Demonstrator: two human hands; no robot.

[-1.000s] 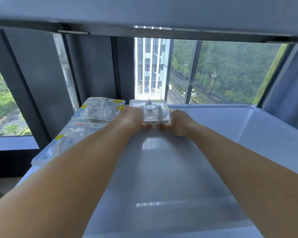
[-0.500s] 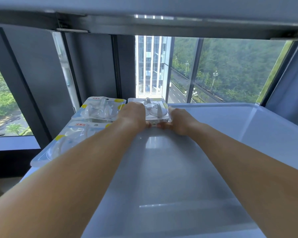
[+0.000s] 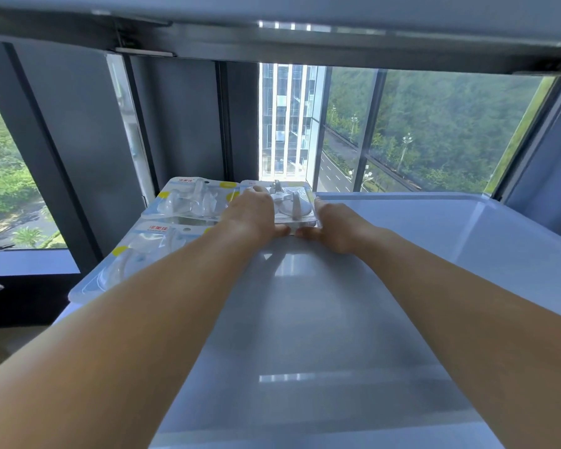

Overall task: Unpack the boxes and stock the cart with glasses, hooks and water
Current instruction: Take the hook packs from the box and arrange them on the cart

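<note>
Stocking of hooks on the cart shelf is the step in hand. The hook pack lies at the far edge, just beside two other hook packs. The left hand and the right hand grip its sides, thumbs at its near edge. Next, the person probably must square it and release.

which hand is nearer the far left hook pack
Left. The left hand lies right beside the far left hook pack, at its right edge. The right hand is farther right, across the middle pack both hands hold.
</note>
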